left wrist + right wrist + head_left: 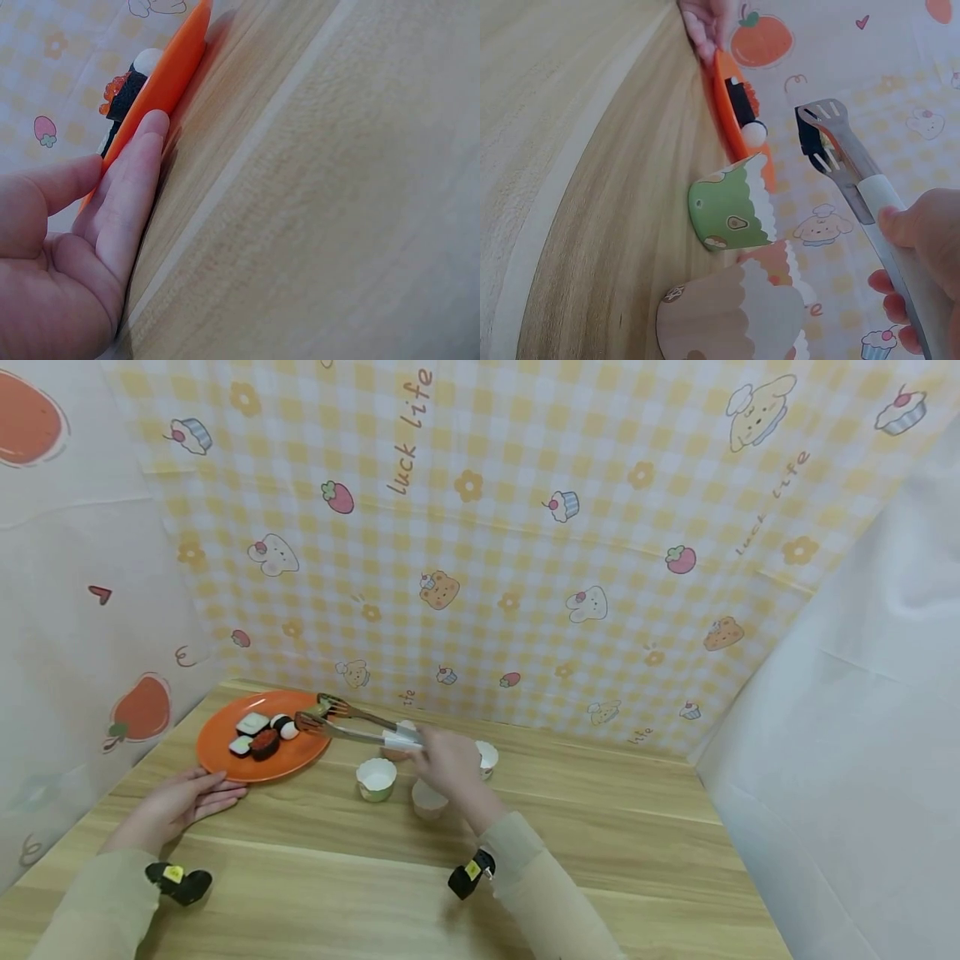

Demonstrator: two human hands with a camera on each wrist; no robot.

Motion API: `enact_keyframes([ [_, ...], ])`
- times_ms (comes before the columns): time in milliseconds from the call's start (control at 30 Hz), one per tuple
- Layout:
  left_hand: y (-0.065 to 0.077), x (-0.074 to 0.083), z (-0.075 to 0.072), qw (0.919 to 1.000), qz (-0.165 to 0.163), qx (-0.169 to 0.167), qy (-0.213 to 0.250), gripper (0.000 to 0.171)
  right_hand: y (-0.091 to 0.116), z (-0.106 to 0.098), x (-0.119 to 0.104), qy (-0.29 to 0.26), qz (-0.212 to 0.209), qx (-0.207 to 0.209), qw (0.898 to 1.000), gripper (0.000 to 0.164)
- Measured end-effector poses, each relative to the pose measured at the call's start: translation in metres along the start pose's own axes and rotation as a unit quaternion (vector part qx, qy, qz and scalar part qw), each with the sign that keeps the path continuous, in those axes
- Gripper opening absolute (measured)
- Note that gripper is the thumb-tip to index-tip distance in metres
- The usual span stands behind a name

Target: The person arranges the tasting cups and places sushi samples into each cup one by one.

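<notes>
L hand (183,802) pinches the near rim of a smooth, oval-looking orange plate (288,763), thumb on top & fingers under, w/ black-and-white sushi (264,745) on it, one topped w/ beady red-orange roe. By the plate's R edge (can't tell if fully over it), a black-wrapped piece (808,136) is clamped btwn the slotted metal tips of the tongs (875,196), so prob. a mid-move step; next calls for a firm squeeze & level tips. R hand (450,764) grips the tongs' white handles near thin, scallop-edged paper cups (376,781) on the wood-grain table (315,877).
</notes>
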State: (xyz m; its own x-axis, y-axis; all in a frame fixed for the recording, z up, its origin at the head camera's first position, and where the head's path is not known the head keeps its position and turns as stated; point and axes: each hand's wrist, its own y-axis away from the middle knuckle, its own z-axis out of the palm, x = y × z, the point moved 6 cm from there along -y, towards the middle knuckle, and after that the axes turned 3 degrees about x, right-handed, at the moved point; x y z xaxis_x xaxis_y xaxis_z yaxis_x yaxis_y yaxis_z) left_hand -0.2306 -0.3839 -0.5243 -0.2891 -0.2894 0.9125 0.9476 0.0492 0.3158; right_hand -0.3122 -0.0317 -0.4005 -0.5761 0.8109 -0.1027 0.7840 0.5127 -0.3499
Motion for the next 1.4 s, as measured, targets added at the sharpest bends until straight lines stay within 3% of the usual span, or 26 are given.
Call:
enact_keyframes([
  [367, 0.001, 0.003, 0.003, 1.0, -0.004, 0.002, 0.002, 0.05, 0.008, -0.014, 0.008, -0.004, -0.002, 0.035, 0.999, 0.036],
  [600, 0.0, 0.0, 0.003, 0.9999, -0.009, 0.001, 0.005, 0.057, 0.012, -0.017, 0.011, -0.013, -0.005, 0.035, 0.999, 0.034],
  [933, 0.0, 0.0, 0.0, 0.9995, -0.011, -0.011, 0.026, 0.042, 0.019, -0.021, 0.017, -0.005, 0.011, 0.029, 1.0, 0.041],
  [1233, -0.002, 0.0, -0.001, 0.9995, -0.011, -0.013, 0.027, 0.04, 0.024, -0.025, 0.022, -0.014, -0.002, 0.059, 0.998, 0.044],
  [1400, -0.001, -0.001, -0.001, 0.9995, -0.012, -0.011, 0.027, 0.043, 0.028, -0.024, 0.028, -0.023, 0.013, 0.06, 0.998, 0.034],
])
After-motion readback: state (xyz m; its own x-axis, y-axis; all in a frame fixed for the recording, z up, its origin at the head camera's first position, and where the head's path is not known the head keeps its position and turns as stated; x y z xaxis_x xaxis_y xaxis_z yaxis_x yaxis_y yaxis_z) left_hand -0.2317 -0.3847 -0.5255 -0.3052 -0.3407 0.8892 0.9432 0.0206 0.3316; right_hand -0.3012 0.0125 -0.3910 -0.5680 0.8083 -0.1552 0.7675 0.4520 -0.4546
